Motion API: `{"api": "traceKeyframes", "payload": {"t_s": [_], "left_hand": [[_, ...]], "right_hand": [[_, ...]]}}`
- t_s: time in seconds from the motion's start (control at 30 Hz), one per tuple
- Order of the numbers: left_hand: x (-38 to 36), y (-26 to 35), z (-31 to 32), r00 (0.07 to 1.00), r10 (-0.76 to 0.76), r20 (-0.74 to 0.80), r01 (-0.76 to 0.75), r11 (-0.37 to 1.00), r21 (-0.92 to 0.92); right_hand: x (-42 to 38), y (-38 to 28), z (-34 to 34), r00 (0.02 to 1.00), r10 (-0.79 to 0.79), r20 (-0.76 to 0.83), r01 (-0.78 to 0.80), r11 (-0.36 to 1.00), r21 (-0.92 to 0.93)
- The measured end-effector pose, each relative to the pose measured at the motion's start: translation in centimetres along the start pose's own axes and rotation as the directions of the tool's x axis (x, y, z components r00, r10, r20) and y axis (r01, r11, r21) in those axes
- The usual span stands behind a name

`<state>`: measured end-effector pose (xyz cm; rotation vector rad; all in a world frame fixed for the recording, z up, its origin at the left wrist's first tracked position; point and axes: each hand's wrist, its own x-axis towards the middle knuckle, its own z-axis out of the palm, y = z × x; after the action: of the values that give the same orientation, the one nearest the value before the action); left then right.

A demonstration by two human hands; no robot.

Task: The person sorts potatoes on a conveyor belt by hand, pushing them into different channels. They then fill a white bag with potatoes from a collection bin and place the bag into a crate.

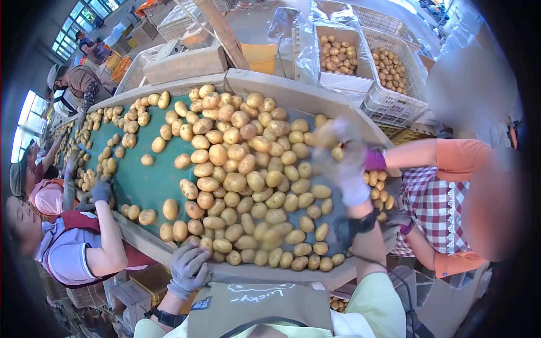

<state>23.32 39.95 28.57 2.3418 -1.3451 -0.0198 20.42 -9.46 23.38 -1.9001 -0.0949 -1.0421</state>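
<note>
My left hand (189, 270), in a grey glove, lies at the near rim (270, 274) of the sorting belt. Its fingers are slightly bent and apart, next to the closest potatoes (222, 245); no potato shows in it. My right hand (350, 183), gloved too, reaches over the belt's right end and is smeared by motion. Its fingers cannot be made out, nor whether they hold anything. Between my hands, a dense heap of potatoes (235, 181) covers the green belt (135, 186). A few potatoes near the middle front look blurred.
A co-worker in a checkered apron (431, 208) stands at the right, one gloved hand (352, 151) blurred close to mine. Other people (84, 248) work along the left side. Crates of potatoes (389, 70) stand beyond the far rim; a wooden post (222, 34) rises there.
</note>
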Motion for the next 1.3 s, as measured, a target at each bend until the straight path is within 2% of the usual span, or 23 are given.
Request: {"api": "traceKeyframes", "payload": {"t_s": [0.07, 0.1, 0.17, 0.23, 0.3, 0.43, 0.5, 0.53, 0.57, 0.63, 0.67, 0.7, 0.77, 0.9, 0.93, 1.0, 1.03, 1.07, 1.13, 1.17, 1.23, 1.27, 1.3], "left_hand": [[-0.1, -0.2, 0.0, 1.0, -0.002, 0.005, 0.002, 1.0, -0.012], [-0.2, -0.4, -0.1, 1.0, 0.006, 0.005, -0.006, 1.0, -0.03], [0.9, 0.2, -0.8, 0.996, 0.091, -0.006, -0.092, 0.996, -0.005], [2.0, 0.5, -1.3, 0.972, 0.233, -0.039, -0.231, 0.972, 0.042], [1.5, 0.1, -1.3, 0.974, 0.223, -0.034, -0.221, 0.974, 0.042], [-0.5, -1.3, -0.4, 0.998, 0.061, -0.011, -0.061, 0.998, -0.031], [-1.2, -1.7, -0.2, 0.996, 0.082, -0.017, -0.083, 0.996, -0.039], [-1.0, -1.8, 0.1, 0.994, 0.1, -0.036, -0.101, 0.994, -0.041], [-0.9, -2.2, 0.3, 0.993, 0.112, -0.038, -0.113, 0.992, -0.048], [-1.6, -2.5, 0.5, 0.991, 0.12, -0.061, -0.123, 0.991, -0.056], [-1.3, -2.1, 0.1, 0.996, 0.095, 0.0, -0.095, 0.994, -0.06], [-1.3, -2.2, 0.0, 0.994, 0.105, 0.005, -0.104, 0.993, -0.056], [-1.2, -2.2, -0.1, 0.995, 0.096, 0.025, -0.094, 0.994, -0.064], [-1.3, -2.1, -0.1, 0.998, 0.065, 0.002, -0.064, 0.995, -0.072], [-1.2, -2.0, -0.1, 0.997, 0.074, -0.021, -0.075, 0.996, -0.057], [-0.6, -2.0, -0.1, 0.992, 0.109, -0.057, -0.112, 0.992, -0.059], [-0.1, -1.9, -0.3, 0.993, 0.103, -0.062, -0.107, 0.992, -0.059], [0.5, -1.8, -0.7, 0.984, 0.173, -0.037, -0.174, 0.984, -0.033], [-0.9, -2.5, -0.5, 0.988, 0.158, 0.001, -0.157, 0.987, -0.043], [-1.3, -2.4, -0.3, 0.986, 0.166, 0.0, -0.166, 0.985, -0.043], [-1.4, -2.6, 0.0, 0.986, 0.151, -0.069, -0.154, 0.987, -0.039], [-1.4, -2.7, -0.2, 0.992, 0.122, -0.031, -0.124, 0.992, -0.036], [-1.3, -2.7, 0.0, 0.993, 0.116, -0.033, -0.117, 0.992, -0.036]], "right_hand": [[8.1, -1.8, 0.0, 0.944, 0.043, -0.328, -0.197, 0.869, -0.454], [8.7, 0.4, 0.3, 0.941, 0.053, -0.334, -0.209, 0.867, -0.452], [8.0, 6.1, 1.6, 0.965, 0.253, -0.074, -0.237, 0.707, -0.667], [4.1, 7.0, 5.1, 0.908, 0.161, 0.388, 0.117, 0.79, -0.602], [-1.6, 6.4, 7.7, 0.764, 0.497, 0.411, -0.108, 0.727, -0.678], [-3.0, 3.0, 6.3, 0.647, 0.668, 0.367, -0.233, 0.632, -0.74], [-4.4, 3.0, 4.3, 0.564, 0.756, 0.332, -0.476, 0.626, -0.618], [-4.8, 3.6, 3.8, 0.647, 0.719, 0.253, -0.521, 0.659, -0.542], [-3.7, 2.8, 3.8, 0.649, 0.721, 0.241, -0.522, 0.653, -0.549], [-0.8, 0.4, 5.6, 0.82, 0.514, 0.251, -0.346, 0.795, -0.498], [-0.5, 1.7, 6.6, 0.678, 0.612, 0.408, -0.294, 0.734, -0.612], [0.0, 1.5, 7.5, 0.682, 0.614, 0.398, -0.302, 0.732, -0.611], [1.4, 0.8, 9.0, 0.464, 0.741, 0.486, -0.23, 0.63, -0.742], [0.1, -0.3, 7.6, 0.602, 0.651, 0.462, -0.317, 0.726, -0.61], [0.2, -1.7, 8.0, 0.762, 0.532, 0.369, -0.33, 0.81, -0.484], [3.6, -5.8, 7.2, 0.925, 0.327, 0.195, -0.29, 0.936, -0.199], [6.2, -6.3, 6.2, 0.995, -0.044, 0.09, 0.059, 0.983, -0.173], [9.4, -5.7, 4.9, 0.912, -0.408, -0.026, 0.397, 0.899, -0.183], [15.5, -4.1, 2.6, 0.858, -0.475, -0.194, 0.244, 0.71, -0.661], [15.3, -2.2, 1.6, 0.856, -0.479, -0.196, 0.242, 0.705, -0.666], [12.6, 4.2, 0.9, 0.955, -0.298, -0.011, 0.129, 0.447, -0.885], [8.5, 5.6, 1.8, 0.853, -0.157, 0.497, 0.453, -0.249, -0.856], [4.6, 4.6, 5.1, 0.864, 0.046, 0.501, 0.503, -0.095, -0.859]]}}
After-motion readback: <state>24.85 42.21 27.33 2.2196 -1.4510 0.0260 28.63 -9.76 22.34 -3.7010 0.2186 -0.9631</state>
